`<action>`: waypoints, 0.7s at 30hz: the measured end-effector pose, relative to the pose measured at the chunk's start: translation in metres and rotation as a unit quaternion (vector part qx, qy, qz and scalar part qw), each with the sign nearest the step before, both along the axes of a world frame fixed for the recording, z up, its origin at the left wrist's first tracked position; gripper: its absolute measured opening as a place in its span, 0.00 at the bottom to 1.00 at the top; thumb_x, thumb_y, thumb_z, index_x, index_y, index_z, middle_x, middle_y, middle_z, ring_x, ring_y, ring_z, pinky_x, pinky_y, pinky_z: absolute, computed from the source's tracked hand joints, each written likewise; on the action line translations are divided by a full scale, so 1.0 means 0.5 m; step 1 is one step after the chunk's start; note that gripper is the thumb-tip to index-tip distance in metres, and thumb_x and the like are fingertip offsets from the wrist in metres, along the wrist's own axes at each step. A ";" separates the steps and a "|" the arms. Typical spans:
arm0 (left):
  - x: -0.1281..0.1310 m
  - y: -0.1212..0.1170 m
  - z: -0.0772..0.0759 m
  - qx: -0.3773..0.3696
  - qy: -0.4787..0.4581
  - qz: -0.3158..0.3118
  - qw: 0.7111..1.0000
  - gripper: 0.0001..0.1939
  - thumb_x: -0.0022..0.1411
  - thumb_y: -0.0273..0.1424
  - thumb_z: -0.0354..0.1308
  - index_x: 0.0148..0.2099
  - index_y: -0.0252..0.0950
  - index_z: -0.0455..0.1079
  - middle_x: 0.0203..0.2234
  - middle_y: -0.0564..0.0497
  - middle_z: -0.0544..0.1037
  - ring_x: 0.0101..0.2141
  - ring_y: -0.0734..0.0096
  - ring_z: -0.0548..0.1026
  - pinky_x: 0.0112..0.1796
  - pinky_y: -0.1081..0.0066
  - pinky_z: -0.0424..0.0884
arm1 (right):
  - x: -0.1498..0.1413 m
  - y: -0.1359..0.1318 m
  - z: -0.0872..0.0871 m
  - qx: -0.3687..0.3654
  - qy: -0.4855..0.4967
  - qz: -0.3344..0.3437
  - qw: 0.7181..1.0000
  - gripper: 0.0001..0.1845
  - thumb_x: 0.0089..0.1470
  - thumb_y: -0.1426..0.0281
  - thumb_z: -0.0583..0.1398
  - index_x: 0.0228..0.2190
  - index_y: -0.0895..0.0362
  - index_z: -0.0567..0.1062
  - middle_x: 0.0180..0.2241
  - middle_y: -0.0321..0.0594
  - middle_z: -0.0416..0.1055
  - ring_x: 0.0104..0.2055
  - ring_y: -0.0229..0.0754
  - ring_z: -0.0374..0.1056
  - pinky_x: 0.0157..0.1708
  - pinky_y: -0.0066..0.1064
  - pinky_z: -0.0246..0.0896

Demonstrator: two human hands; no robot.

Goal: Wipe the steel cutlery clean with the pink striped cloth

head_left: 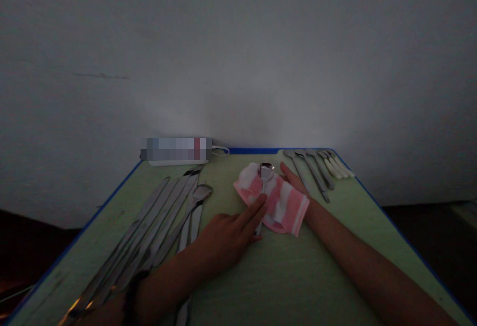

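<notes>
A metal spoon lies on a pink-and-white striped cloth, its bowl pointing away from me. My left hand is closed on the spoon's handle, index and middle fingers stretched along it. Behind and beneath the cloth, my right hand supports it. Its thumb sticks out at the far side, while its other fingers are hidden by the cloth.
Several long metal utensils lie side by side at left, some under my left forearm. Spoons and white-handled cutlery lie at back right. A blurred-out box with a white cable stands against the wall. The green table has blue edging.
</notes>
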State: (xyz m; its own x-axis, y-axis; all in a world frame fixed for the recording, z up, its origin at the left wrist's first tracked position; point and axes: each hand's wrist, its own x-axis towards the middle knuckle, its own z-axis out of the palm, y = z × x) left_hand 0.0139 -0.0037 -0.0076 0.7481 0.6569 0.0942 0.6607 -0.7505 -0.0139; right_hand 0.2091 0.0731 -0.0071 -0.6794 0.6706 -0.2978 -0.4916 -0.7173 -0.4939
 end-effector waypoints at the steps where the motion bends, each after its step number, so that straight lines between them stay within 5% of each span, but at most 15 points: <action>1: 0.001 -0.001 0.000 0.002 0.003 0.000 1.000 0.26 0.67 0.30 0.41 0.65 0.36 0.40 0.63 0.35 0.47 0.36 0.62 0.76 0.34 0.61 0.73 | 0.001 0.001 0.000 0.006 -0.005 -0.008 1.000 0.41 0.55 0.47 0.36 0.41 0.66 0.72 0.28 0.49 0.73 0.27 0.45 0.67 0.38 0.42 0.61; 21: 0.005 -0.016 0.004 0.059 0.062 -0.034 0.996 0.25 0.68 0.35 0.42 0.64 0.34 0.46 0.59 0.34 0.57 0.28 0.65 0.76 0.28 0.63 0.73 | -0.003 -0.007 0.024 -0.014 -0.049 -0.035 0.998 0.43 0.54 0.45 0.35 0.40 0.66 0.71 0.29 0.51 0.75 0.32 0.49 0.70 0.37 0.44 0.63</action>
State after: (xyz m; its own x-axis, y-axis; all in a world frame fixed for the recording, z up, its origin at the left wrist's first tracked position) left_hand 0.0166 -0.0118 -0.0054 0.8011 0.5942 0.0720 0.5962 -0.7818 -0.1826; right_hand 0.2077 0.0696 0.0052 -0.5983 0.7054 -0.3801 -0.4913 -0.6976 -0.5214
